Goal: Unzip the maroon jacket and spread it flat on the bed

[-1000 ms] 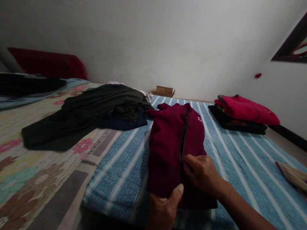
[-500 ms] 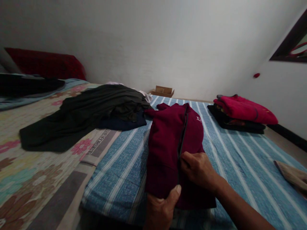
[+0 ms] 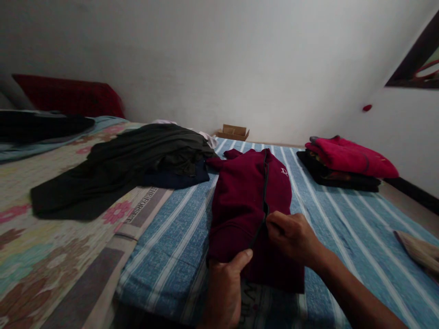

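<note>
Fingers (image 3: 243,260) of your left hand (image 3: 224,288) clasp the near end of the maroon jacket (image 3: 238,196) on the striped sheet (image 3: 171,244), while your right hand (image 3: 291,235) pinches its zip (image 3: 265,183).

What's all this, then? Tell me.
Someone is handling a maroon zip-up top, which lies front up on a blue striped sheet. The left hand holds its bottom edge, thumb on top, and the right hand pinches the front by the zip, farther up. How far the zip is done up is hard to tell. Dark clothes lie heaped to the left; a folded pile sits to the right.
</note>
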Demonstrator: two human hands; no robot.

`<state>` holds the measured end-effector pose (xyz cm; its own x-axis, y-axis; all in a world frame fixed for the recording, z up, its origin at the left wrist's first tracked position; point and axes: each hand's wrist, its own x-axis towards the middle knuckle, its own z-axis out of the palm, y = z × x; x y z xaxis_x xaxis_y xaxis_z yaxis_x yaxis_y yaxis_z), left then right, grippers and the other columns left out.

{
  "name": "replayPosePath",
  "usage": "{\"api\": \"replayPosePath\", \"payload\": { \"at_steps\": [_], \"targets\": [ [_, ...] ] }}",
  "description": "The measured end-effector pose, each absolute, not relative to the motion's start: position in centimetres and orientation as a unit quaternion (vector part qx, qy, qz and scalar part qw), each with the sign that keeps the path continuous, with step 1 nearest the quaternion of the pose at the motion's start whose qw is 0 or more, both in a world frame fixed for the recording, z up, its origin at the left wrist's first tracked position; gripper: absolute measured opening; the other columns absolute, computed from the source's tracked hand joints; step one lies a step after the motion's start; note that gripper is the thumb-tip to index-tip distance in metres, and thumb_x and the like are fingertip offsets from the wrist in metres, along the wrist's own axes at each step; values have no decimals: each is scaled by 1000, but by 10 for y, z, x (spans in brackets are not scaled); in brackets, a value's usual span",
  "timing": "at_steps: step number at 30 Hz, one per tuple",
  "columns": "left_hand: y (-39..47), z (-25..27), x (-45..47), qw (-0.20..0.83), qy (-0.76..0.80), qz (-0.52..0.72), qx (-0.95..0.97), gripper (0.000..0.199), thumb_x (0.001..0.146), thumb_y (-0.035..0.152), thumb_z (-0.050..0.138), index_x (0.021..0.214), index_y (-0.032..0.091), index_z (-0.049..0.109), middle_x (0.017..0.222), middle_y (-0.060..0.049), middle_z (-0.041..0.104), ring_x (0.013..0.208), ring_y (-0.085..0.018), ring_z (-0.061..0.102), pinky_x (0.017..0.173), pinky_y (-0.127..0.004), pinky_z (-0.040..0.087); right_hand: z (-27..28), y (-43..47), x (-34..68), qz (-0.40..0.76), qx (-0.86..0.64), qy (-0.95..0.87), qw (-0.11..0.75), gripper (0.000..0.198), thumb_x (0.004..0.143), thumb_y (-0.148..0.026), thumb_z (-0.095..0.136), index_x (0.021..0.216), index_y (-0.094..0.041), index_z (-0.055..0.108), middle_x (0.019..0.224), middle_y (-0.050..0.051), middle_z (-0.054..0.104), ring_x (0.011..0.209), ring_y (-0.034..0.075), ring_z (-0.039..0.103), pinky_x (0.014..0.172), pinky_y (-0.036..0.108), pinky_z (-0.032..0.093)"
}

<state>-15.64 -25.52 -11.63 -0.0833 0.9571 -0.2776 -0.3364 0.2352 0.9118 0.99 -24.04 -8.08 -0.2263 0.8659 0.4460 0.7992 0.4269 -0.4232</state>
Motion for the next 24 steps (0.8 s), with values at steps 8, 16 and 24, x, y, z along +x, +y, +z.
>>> {"api": "replayPosePath", "payload": {
  "at_steps": [8,16,24],
  "targets": [
    [-255,-109,-153,645,465,542,273,42,57,27,77,94,10,67,90,-8,71,87,-24,65,93,-42,44,-70,-233,16,245,-520,-722,384,12,71,-11,43,65,-16,52,51,-7,38,45,5,31,42,16,25],
    [-269,-139,-169,661,520,479,251,38,55,27,77,88,11,69,85,-10,71,89,-26,64,89,-42,47,-98,-228,9,270,-512,-760,296,13,68,-8,42,62,-17,48,54,-7,39,47,5,33,45,18,24],
    [-283,-147,-190,686,555,350,315,20,59,38,70,61,19,66,70,-5,70,66,-21,65,58,-30,51,-116,-233,0,207,-531,-783,248,13,74,-11,44,63,-18,46,52,-8,32,45,6,29,46,19,20]
  ]
}}
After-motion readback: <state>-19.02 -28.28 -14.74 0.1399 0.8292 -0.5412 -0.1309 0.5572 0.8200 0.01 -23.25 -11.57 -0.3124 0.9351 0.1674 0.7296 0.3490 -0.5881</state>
